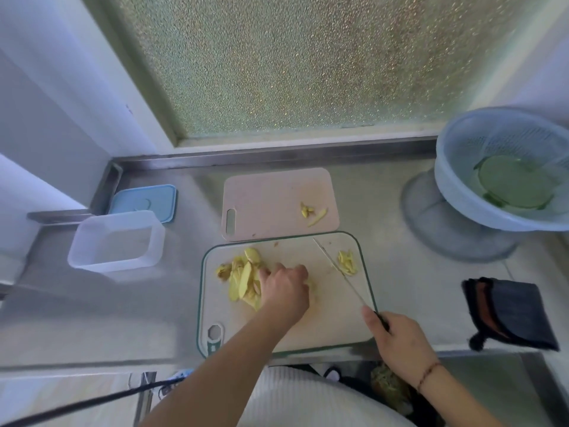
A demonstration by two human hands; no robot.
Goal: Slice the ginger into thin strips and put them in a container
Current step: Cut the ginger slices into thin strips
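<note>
Our left hand is pressing curled fingers on the ginger slices. Our right hand fingers are gripping the knife, beside the cut strips.

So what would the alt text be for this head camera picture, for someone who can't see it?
A person's left hand steadies ginger slices on a white cutting board while the right hand holds a knife. An empty clear container waits on the steel counter.

open counter between boards and container | colander blocks far right
</note>
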